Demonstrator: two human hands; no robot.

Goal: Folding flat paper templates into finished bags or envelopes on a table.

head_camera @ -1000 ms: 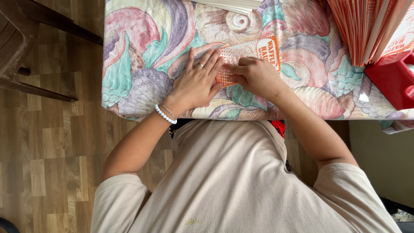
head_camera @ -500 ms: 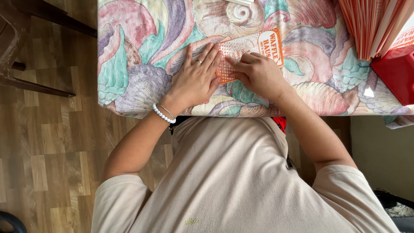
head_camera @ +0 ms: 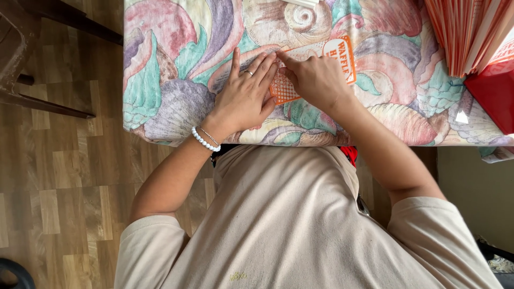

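A table (head_camera: 171,101) covered in a pastel shell-patterned cloth carried the things. An orange-and-white flat paper packet (head_camera: 342,61) lay near its front edge. A fanned stack of orange-edged sheets (head_camera: 463,32) and a red box (head_camera: 495,93) sat toward its right edge.

I see a table under a shell-patterned cloth (head_camera: 171,80) in pink, teal and purple. A fanned stack of orange-edged sheets (head_camera: 466,32) sits at its top right corner, and a red box (head_camera: 495,91) lies just beside and below that stack. A white object (head_camera: 302,2) is cut off by the top edge; I can't tell what it is. The wood-plank floor (head_camera: 64,171) fills the left side, with dark wooden furniture (head_camera: 32,53) at upper left.
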